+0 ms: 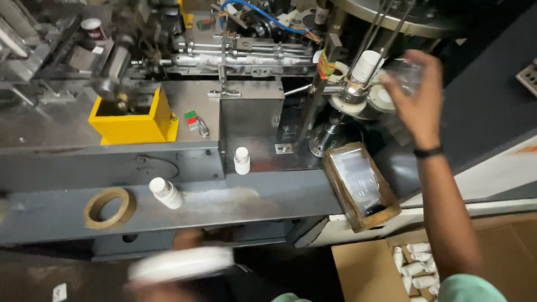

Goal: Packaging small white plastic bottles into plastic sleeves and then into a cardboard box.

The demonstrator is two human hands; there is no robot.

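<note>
- Right hand [417,100]: raised to the machine's outlet, fingers [411,59] loosely curled round something clear, seemingly a plastic sleeve [405,72]; it is blurred, so I cannot tell how firm the hold is.
- Just beside those fingers, a stack of white paper cups [366,68] hangs on the guide rods, with more cup bottoms showing below it.
- Left hand [187,239]: low in view and badly smeared, seemingly closed on a long white stack of cups [182,263]; how the fingers stand cannot be made out.
- Below the right forearm, a brown tray [335,187] holds folded clear plastic bags.
- At the bottom right, an open cardboard carton [363,274] holds several white cup stacks, so some packing looks done, though much of the carton is unfilled and cups remain on the machine.
- On the grey table [224,201]: two small white bottles [166,193], a brown tape ring [109,207] and, farther back, a yellow box [134,120].
</note>
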